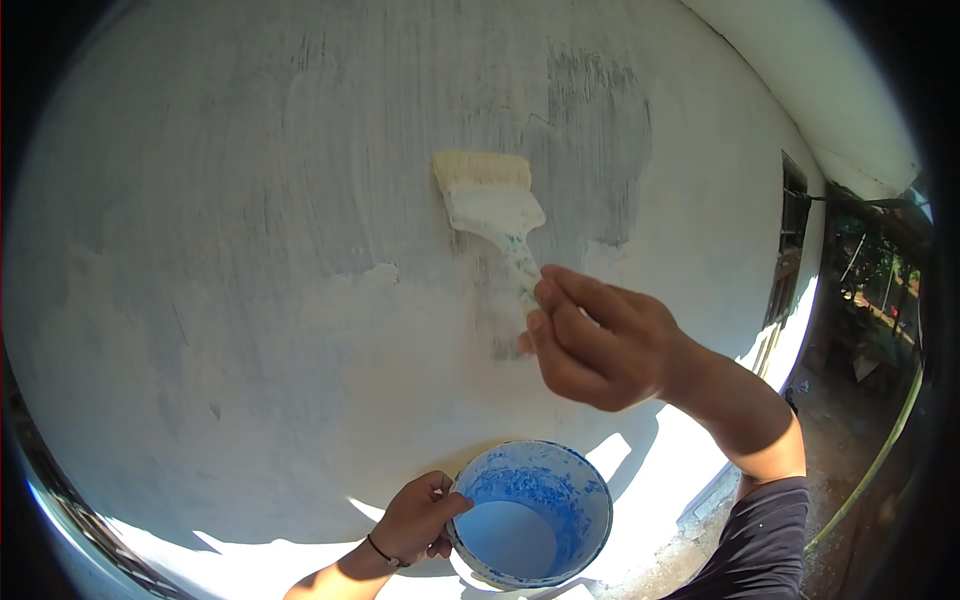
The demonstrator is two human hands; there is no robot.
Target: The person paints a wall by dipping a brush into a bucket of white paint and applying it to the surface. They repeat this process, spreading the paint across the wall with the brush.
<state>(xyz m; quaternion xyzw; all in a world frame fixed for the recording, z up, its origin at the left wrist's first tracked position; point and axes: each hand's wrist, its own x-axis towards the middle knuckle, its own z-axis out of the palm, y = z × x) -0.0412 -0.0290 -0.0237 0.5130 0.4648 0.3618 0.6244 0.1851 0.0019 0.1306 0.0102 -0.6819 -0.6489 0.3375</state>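
Head view: a right hand (600, 345) holds a brush (492, 205) bristles-up against a patchy wall (250, 250), its fingers (575, 295) pinching the end of the paint-flecked handle. Below it, a left hand (415, 520) grips the rim of a blue bucket (530, 515), thumb over the edge and fingers curled outside; pale paint lies in the bottom. The stroke would likely go best with the bristles flat, the pressure even, each pass overlapping the grey patch, and the bucket level. Counted: one brush, one bucket, two hands, one window (793, 240).
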